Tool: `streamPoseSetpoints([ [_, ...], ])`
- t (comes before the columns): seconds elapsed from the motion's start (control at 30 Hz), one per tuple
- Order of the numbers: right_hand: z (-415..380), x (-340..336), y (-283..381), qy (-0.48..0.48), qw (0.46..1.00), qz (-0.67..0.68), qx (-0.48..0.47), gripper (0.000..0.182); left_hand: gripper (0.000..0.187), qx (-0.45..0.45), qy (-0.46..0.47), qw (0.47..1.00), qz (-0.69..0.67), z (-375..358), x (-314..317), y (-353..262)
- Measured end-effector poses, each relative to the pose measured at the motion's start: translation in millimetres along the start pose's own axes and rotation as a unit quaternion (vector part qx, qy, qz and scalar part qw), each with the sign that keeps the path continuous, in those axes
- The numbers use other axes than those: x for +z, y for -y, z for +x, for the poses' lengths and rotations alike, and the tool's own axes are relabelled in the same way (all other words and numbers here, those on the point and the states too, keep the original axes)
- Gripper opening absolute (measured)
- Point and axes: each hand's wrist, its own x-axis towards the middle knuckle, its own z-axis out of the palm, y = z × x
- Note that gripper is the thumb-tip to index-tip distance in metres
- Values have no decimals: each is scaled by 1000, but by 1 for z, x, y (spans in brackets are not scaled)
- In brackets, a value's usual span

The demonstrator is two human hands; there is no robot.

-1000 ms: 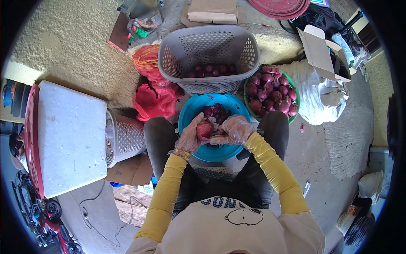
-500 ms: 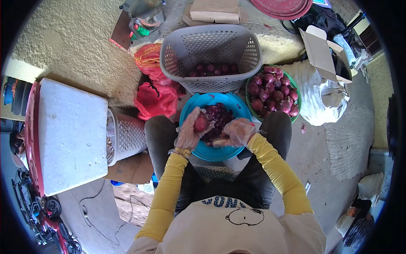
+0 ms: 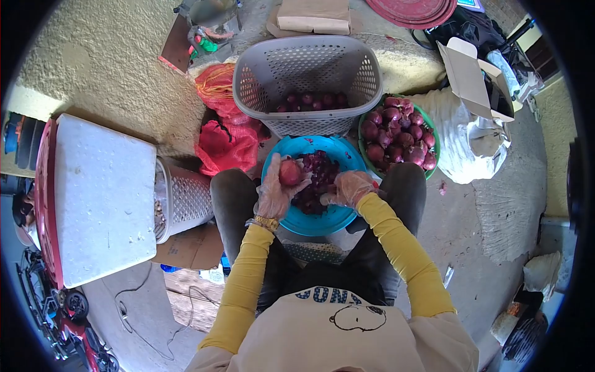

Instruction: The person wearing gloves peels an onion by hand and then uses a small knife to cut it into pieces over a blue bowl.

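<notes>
My left hand [image 3: 276,191], in a clear plastic glove, holds a red onion [image 3: 290,173] over the left side of a blue basin [image 3: 304,225]. Dark purple onion skins [image 3: 319,180] lie in the basin. My right hand [image 3: 350,188], also gloved, is over the basin's right side with its fingers curled together; what they hold, if anything, is too small to make out. A green basket [image 3: 437,149] heaped with red onions [image 3: 406,139] stands to the right of the basin. Behind the basin is a grey perforated basket [image 3: 304,124] with several onions at its bottom.
Red mesh sacks [image 3: 228,146] lie left of the grey basket. A white foam box [image 3: 105,198] and a perforated bin [image 3: 189,197] stand at the left. At the right are a white sack [image 3: 458,136] and an open cardboard box [image 3: 465,77]. My knees flank the basin.
The onion in my left hand has moved slightly up and left and is turned upward. My right hand has shifted a little, and its fingers point more toward the skins.
</notes>
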Motion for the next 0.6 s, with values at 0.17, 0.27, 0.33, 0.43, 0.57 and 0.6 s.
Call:
streamPoseSetpoints([
  [0.17,-2,-4,-2,8,1000,21,6,87,62,-2,-29,999,23,1,-3,-1],
  [0.27,-7,-13,-5,12,999,32,-7,85,64,-32,-11,999,40,2,-5,-1],
  [0.33,-6,-10,-5,10,1000,18,-1,90,67,-44,-22,998,37,0,-1,-1],
  [0.43,-3,1,-17,-69,993,98,-7,90,70,-42,-29,998,37,2,-1,1],
  [0.57,-24,-35,-5,-111,974,197,17,87,71,-49,-21,997,50,-2,1,0],
  [0.6,-23,-34,-6,-133,967,211,-61,84,70,-70,0,995,70,-3,2,-1],
])
